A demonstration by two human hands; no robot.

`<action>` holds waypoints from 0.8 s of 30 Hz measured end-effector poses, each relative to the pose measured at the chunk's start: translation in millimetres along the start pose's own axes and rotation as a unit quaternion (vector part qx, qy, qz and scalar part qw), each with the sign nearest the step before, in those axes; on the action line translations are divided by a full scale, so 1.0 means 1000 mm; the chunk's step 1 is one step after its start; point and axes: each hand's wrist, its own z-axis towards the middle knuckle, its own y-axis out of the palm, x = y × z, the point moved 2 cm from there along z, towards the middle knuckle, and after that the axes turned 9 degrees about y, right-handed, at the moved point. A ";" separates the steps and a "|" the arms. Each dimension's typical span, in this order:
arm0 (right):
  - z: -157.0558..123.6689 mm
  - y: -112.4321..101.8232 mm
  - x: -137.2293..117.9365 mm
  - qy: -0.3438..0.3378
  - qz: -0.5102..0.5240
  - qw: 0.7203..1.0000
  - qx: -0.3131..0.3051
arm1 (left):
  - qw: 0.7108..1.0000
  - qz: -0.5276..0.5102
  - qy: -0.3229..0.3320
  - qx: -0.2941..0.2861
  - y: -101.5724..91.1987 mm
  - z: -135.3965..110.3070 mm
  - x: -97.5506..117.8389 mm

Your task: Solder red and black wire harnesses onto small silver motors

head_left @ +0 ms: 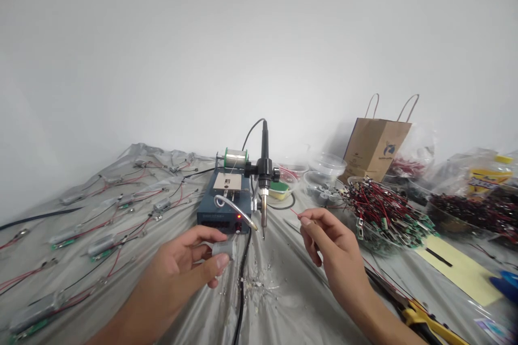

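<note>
Grey cylinder and red wire: clasping the first in curled left hand, pinching the second in right hand.

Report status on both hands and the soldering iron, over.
Left hand gripping grey cylinder. Right hand pinching thin red wire. Soldering iron tip-down between them in view, touching neither hand.

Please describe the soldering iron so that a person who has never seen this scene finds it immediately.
Start at the dark blue box with a lit red light, standing on the grey sheet. Just to its right in the picture, held upright, is the soldering iron. Unlike the green-rimmed spool nearby, it has a black handle and a metal tip pointing down.
</note>
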 end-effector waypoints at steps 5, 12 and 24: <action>0.001 0.000 0.000 -0.007 0.000 1.000 0.002 | 1.000 -0.001 0.001 -0.001 0.000 -0.001 0.002; 0.001 -0.001 0.003 -0.004 0.001 1.000 -0.005 | 1.000 -0.008 0.004 0.001 -0.001 0.001 -0.001; 0.001 0.000 0.001 -0.008 -0.001 1.000 -0.008 | 1.000 -0.006 0.005 0.000 0.000 0.002 0.000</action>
